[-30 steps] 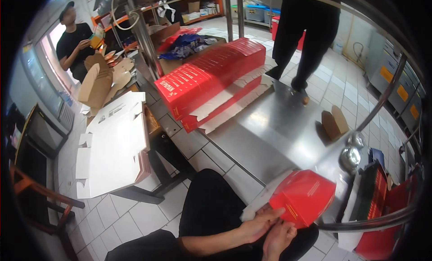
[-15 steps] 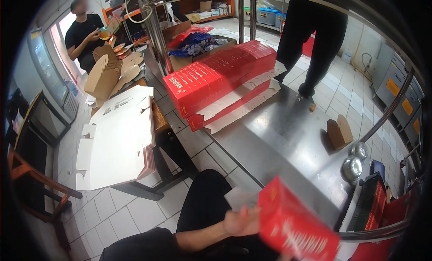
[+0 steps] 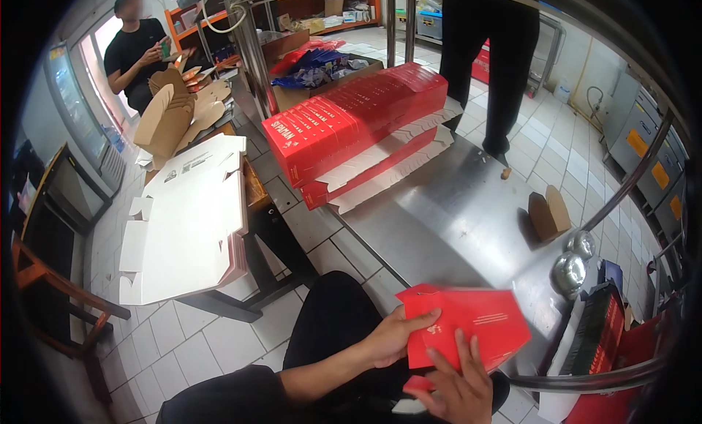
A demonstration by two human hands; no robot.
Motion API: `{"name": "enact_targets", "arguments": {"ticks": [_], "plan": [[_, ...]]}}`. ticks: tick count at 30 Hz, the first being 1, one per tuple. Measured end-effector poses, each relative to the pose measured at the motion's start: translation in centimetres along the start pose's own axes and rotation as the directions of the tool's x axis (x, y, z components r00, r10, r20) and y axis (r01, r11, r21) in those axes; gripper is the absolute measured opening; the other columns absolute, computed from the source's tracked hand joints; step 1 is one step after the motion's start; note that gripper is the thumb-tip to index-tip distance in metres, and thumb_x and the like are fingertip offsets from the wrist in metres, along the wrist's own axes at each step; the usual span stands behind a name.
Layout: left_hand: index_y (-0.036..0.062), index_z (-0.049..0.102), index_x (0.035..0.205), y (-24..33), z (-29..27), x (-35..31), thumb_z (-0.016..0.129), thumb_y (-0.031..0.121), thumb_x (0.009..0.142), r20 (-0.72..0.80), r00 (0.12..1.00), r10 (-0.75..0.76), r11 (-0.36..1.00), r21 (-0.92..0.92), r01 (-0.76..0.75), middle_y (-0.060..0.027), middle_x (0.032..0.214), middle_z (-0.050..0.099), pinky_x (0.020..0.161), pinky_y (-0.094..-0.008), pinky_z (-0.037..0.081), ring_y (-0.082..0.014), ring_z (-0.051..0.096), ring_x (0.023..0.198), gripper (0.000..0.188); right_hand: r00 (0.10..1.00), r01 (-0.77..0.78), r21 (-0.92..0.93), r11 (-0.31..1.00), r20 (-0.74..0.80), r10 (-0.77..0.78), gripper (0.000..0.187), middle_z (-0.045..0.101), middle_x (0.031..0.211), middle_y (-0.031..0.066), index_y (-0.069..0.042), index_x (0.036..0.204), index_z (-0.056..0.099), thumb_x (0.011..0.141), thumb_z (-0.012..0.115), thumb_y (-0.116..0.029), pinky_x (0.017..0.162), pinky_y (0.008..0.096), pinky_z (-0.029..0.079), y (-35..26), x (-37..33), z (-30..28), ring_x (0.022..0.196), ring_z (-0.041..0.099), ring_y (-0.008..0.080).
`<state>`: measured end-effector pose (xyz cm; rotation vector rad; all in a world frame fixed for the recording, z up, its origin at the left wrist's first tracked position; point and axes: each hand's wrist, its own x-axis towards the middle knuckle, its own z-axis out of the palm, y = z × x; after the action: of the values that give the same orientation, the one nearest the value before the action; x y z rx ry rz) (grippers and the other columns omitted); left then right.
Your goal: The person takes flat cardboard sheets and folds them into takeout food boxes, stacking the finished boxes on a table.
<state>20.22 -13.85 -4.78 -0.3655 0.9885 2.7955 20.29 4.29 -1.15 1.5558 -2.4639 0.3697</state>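
A red cardboard carton [image 3: 486, 325] is held over the near edge of the steel table. My left hand [image 3: 398, 336] grips its left side, thumb on the red face and fingers behind. From below, my right hand [image 3: 461, 387] is against it, fingers lying on the face and the thumb at a small red flap [image 3: 418, 384] with a white inner side. The carton's underside is hidden. Beyond, rows of folded red cartons [image 3: 358, 109] are stacked on the table with white flaps sticking out. Left of my knee lies a pile of flat white carton blanks [image 3: 194, 219].
The steel table [image 3: 446, 212] carries a brown paper tray [image 3: 548, 213] and two shiny metal domes [image 3: 569, 274] at its right rail. Dark and red boxes [image 3: 599, 336] stand at the right. A co-worker [image 3: 135, 58] handles something at the far left. Another person's legs [image 3: 493, 73] are beyond the table.
The carton has turned so a broad red face points up, and it has shifted slightly left. My right hand has come into view on it. The legs beyond the table have moved left.
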Motion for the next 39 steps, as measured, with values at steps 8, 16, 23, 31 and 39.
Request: {"name": "enact_targets", "arguments": {"ticks": [8,16,23,31,39], "plan": [[-0.0003,0.07,0.089,0.1,0.4,1.2,0.074,0.001,0.079,0.018,0.999,-0.027,0.572,0.821,0.001,-0.006,0.082,0.07,0.07,-0.0266,0.054,-0.0127,0.066,0.074,0.01,0.855,-0.176,0.444,0.879,-0.374,0.36,0.081,0.058,0.125,0.0256,0.011,0.125,0.052,0.077,0.071,-0.052,0.092,0.0404,0.051,2.9,-1.0,0.0,0.104,0.065,0.0368],[-0.001,0.056,0.123,1.5,-1.5,1.5,0.062,0.004,0.091,0.322,0.938,-0.128,0.986,0.142,0.086,-0.0089,0.114,0.064,0.087,-0.0296,0.05,-0.0138,0.061,0.102,0.033,0.891,-0.176,0.674,0.718,-0.2,0.407,0.05,0.066,0.114,0.02,-0.001,0.097,0.071,0.057,0.087,-0.027,0.091,0.039,0.052,3.8,-0.5,-0.7,0.109,0.064,0.0354],[0.0003,0.058,0.117,-0.5,2.3,0.0,0.063,0.01,0.092,-0.026,0.999,0.03,0.897,0.442,-0.015,-0.0093,0.113,0.064,0.095,-0.034,0.049,-0.0157,0.061,0.105,0.027,0.768,-0.221,0.622,0.751,-0.364,0.527,0.042,0.067,0.111,0.0211,0.0,0.089,0.072,0.053,0.09,-0.012,0.095,0.0413,0.05,3.6,-0.1,0.8,0.107,0.065,0.0334],[0.0032,0.06,0.113,-1.7,1.6,0.7,0.062,0.014,0.094,-0.097,0.98,0.176,0.971,-0.146,-0.189,-0.0065,0.11,0.066,0.079,-0.0311,0.057,-0.0171,0.067,0.094,0.023,0.803,-0.553,0.751,0.36,0.366,0.47,0.059,0.059,0.12,0.0276,0.004,0.141,0.033,0.093,0.059,-0.018,0.102,0.0403,0.043,-2.8,-1.8,0.3,0.116,0.058,0.0372],[0.0009,0.055,0.115,-2.4,-0.9,0.0,0.056,0.009,0.094,0.162,0.986,0.035,0.964,-0.266,0.01,-0.0097,0.101,0.061,0.075,-0.0325,0.048,-0.0176,0.061,0.084,0.022,0.27,0.239,0.963,0.125,-0.189,0.944,0.032,0.053,0.132,0.0071,-0.007,0.13,0.051,0.103,0.044,-0.023,0.106,0.0416,0.036,-0.6,-1.7,6.4,0.123,0.049,0.0199]]}}
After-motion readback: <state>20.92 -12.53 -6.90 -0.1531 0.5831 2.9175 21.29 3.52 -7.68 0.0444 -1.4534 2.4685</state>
